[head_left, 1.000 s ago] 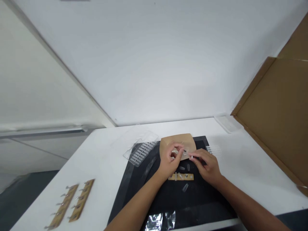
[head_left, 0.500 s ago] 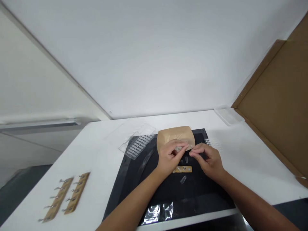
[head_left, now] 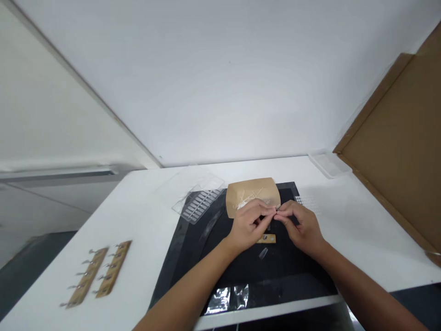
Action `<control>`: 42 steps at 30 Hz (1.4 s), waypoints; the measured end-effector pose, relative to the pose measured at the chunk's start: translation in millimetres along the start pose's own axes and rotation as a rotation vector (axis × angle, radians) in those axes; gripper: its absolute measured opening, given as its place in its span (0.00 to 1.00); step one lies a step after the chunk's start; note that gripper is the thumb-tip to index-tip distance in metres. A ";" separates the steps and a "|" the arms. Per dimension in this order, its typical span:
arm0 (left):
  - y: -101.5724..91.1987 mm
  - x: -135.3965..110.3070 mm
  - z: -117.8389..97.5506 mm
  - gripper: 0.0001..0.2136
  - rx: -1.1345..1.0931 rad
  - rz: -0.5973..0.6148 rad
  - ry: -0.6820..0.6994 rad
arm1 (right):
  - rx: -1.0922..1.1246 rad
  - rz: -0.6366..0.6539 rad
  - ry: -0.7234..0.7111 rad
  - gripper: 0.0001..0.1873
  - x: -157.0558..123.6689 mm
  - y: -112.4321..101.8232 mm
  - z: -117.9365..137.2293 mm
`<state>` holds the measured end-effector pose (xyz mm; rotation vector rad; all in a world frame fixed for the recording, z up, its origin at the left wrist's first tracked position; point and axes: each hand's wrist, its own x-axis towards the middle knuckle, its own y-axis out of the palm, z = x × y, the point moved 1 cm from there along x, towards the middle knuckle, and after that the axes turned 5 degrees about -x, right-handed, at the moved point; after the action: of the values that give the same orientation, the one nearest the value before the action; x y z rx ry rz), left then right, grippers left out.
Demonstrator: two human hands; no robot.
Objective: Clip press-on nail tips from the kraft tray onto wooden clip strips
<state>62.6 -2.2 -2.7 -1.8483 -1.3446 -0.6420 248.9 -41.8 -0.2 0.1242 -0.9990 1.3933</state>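
Well to my left, two wooden strips [head_left: 113,270] lie on the tabletop [head_left: 151,239], apart from my work. Beside the brown tray's [head_left: 237,187] near right corner, my left hand [head_left: 248,226] pinches a small piece [head_left: 276,209], mostly hidden; I'd hold that grip steady. The piece sits between both hands. My right hand [head_left: 302,228] has thumb and finger closed on it too; light, even pressure should avoid slipping.

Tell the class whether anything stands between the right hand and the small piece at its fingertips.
Nothing visible does. The right hand and left hand meet at the small piece, largely hidden by their fingertips.
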 end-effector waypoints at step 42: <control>2.8 -8.9 10.8 0.08 0.223 0.020 0.147 | -0.111 0.133 -0.009 0.10 -2.4 -4.5 -17.9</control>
<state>62.0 0.9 -16.6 -1.6032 -1.2464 -0.5808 262.1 -33.7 -10.5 -0.0185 -1.1060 1.4548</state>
